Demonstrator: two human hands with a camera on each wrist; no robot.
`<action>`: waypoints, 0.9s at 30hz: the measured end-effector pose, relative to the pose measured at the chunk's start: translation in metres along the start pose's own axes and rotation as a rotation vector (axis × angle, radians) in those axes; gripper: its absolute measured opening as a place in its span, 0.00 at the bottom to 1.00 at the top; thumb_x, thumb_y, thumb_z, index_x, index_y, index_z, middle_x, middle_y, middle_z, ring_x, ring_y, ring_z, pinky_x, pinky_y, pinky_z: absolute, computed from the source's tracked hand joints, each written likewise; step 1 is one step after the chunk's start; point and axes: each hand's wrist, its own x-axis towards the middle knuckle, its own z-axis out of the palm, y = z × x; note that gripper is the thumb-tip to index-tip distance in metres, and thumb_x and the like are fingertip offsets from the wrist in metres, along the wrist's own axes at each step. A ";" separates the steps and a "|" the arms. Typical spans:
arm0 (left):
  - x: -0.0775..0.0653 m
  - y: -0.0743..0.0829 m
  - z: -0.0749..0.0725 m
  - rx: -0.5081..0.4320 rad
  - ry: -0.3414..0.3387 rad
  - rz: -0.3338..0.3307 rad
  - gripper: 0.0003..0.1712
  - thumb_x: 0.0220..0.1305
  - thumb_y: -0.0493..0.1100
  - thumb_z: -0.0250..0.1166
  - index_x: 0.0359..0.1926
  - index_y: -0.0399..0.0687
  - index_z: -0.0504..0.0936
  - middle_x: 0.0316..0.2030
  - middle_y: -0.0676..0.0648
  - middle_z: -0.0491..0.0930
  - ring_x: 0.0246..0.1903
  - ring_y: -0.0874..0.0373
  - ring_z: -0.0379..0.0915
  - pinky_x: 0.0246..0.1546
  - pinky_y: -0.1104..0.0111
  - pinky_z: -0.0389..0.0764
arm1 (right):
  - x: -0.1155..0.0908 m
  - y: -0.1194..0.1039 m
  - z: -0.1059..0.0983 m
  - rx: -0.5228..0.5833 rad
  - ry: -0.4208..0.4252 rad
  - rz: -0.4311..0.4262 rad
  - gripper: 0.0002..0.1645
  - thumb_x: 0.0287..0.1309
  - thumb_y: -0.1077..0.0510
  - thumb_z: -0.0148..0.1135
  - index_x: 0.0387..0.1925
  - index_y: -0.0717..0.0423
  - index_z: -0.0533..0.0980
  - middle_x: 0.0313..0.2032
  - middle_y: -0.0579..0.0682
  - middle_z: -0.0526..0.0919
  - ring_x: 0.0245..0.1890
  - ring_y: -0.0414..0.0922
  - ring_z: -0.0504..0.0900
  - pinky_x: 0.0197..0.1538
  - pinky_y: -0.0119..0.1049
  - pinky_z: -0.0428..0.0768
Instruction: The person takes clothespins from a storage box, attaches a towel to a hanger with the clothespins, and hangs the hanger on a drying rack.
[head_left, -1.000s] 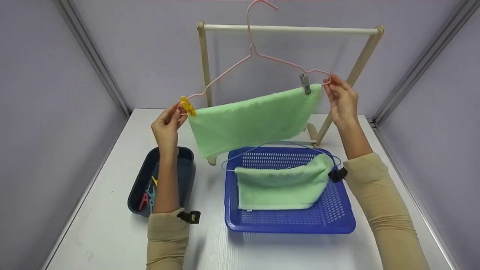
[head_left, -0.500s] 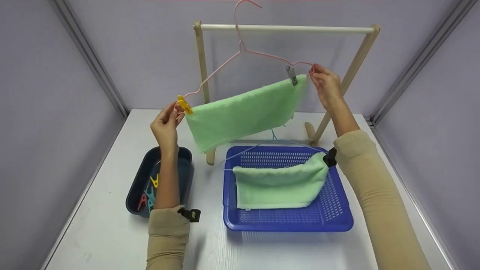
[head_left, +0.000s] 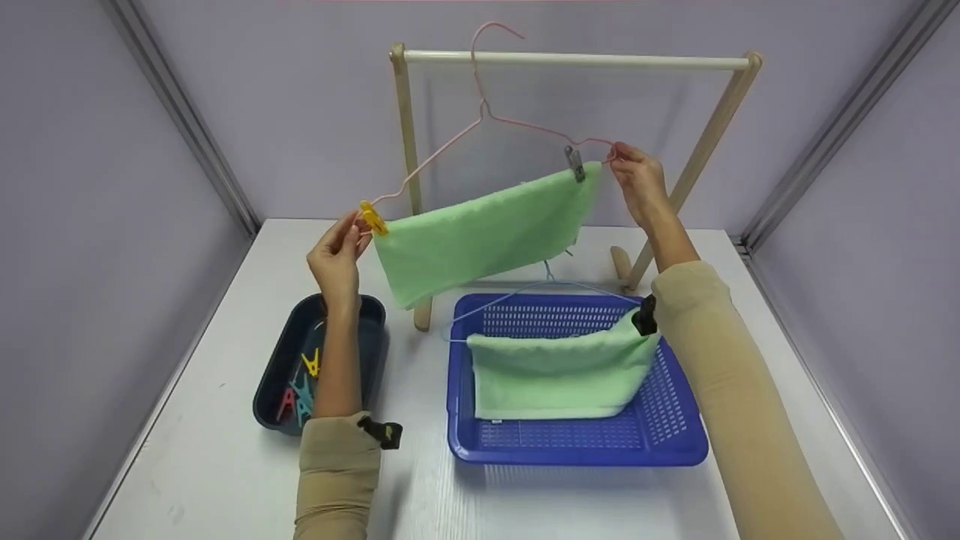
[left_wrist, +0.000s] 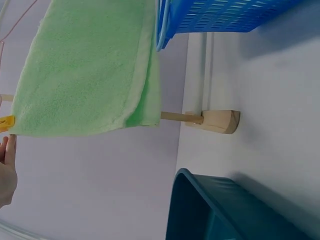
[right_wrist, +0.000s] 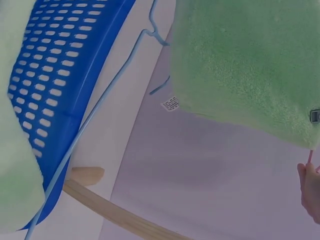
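Observation:
A pink wire hanger (head_left: pixel 442 154) is held up in the air by both hands, tilted with its right end higher. My left hand (head_left: pixel 335 251) pinches its left end beside a yellow clothespin (head_left: pixel 373 217). At the other end, my right hand (head_left: pixel 636 178) pinches the corner past a grey clothespin (head_left: pixel 574 163). A light green towel (head_left: pixel 487 232) hangs folded over the hanger's bar, clipped by both pins. In the right wrist view a small printed label (right_wrist: pixel 170 103) pokes out at the towel's edge. The hook overlaps the rack's white rail (head_left: pixel 577 59) in the head view.
Behind stands a wooden drying rack (head_left: pixel 712 135). A blue perforated basket (head_left: pixel 577 454) on the white table holds a second green towel (head_left: pixel 555 386) on a light blue hanger (head_left: pixel 499 300). Left of it, a dark tray (head_left: pixel 274 375) contains several clothespins (head_left: pixel 302 394).
The hanger with its towel has shifted left, rising and then dropping lower. My right hand has moved left with it; the left hand has barely moved.

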 end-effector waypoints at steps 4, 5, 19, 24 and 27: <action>-0.001 0.001 -0.001 0.005 -0.001 0.014 0.14 0.60 0.27 0.56 0.47 0.25 0.77 0.41 0.32 0.78 0.36 0.52 0.78 0.42 0.65 0.78 | 0.001 0.002 0.000 -0.010 0.000 -0.005 0.28 0.59 0.79 0.40 0.62 0.78 0.52 0.51 0.60 0.65 0.55 0.49 0.66 0.58 0.28 0.65; -0.001 0.001 -0.001 0.004 -0.001 0.015 0.13 0.60 0.27 0.56 0.47 0.25 0.77 0.41 0.32 0.78 0.37 0.52 0.78 0.42 0.65 0.78 | 0.001 0.003 -0.001 -0.015 -0.002 -0.003 0.28 0.59 0.78 0.40 0.62 0.78 0.52 0.51 0.61 0.65 0.56 0.49 0.66 0.58 0.28 0.65; -0.011 -0.018 -0.011 -0.002 0.024 -0.008 0.13 0.60 0.26 0.56 0.47 0.24 0.77 0.39 0.33 0.79 0.37 0.53 0.79 0.42 0.65 0.77 | 0.007 0.028 -0.008 -0.139 0.033 0.061 0.28 0.61 0.77 0.39 0.63 0.75 0.53 0.55 0.60 0.64 0.59 0.49 0.63 0.57 0.25 0.65; -0.013 -0.018 -0.012 0.022 -0.003 -0.008 0.14 0.61 0.27 0.56 0.47 0.23 0.76 0.42 0.32 0.78 0.37 0.54 0.79 0.43 0.65 0.77 | 0.011 0.024 -0.009 -0.374 -0.004 0.101 0.29 0.62 0.74 0.41 0.65 0.72 0.53 0.61 0.62 0.60 0.62 0.49 0.60 0.60 0.29 0.63; -0.013 -0.015 -0.013 0.040 -0.029 -0.017 0.14 0.61 0.29 0.57 0.47 0.24 0.76 0.41 0.33 0.78 0.37 0.54 0.79 0.43 0.65 0.77 | 0.012 0.016 -0.009 -0.606 -0.074 0.137 0.29 0.63 0.70 0.40 0.66 0.70 0.52 0.64 0.62 0.57 0.64 0.51 0.57 0.62 0.34 0.61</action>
